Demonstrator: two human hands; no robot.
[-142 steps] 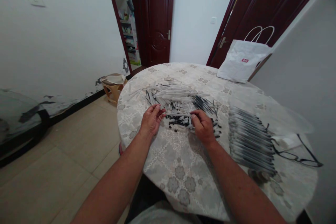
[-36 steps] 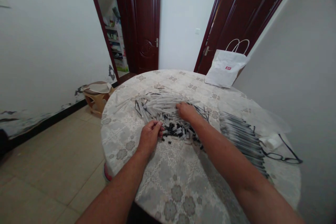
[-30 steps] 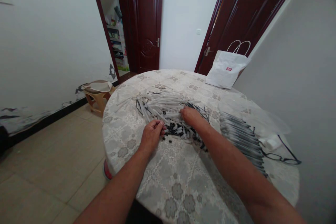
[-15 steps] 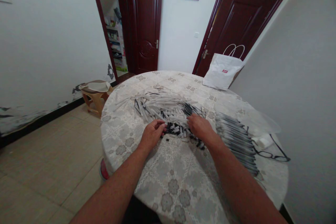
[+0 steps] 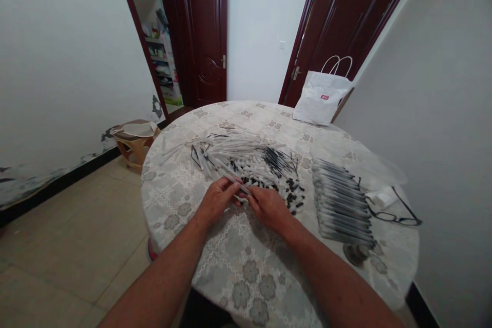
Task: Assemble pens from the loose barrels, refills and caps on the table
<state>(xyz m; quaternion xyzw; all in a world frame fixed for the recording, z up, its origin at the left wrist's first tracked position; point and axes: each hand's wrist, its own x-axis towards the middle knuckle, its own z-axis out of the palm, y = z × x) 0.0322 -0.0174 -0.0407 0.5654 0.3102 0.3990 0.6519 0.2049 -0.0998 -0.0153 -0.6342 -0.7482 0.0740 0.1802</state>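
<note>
One slim pale tube (image 5: 245,189) slanted over the worktop (image 5: 172,177), pinched in the closed grip of left hand (image 5: 216,199) and right hand (image 5: 269,207). Light, in-line fingertip pressure seemed best for so thin a piece. From it, loose tubes (image 5: 237,147) lay towards twelve o'clock, dark rods (image 5: 275,160) at two, grey sticks (image 5: 342,204) in a row at three.

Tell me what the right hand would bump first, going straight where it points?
Probably the left hand, just ahead of the right hand; depth is unclear, so they may already touch.
</note>
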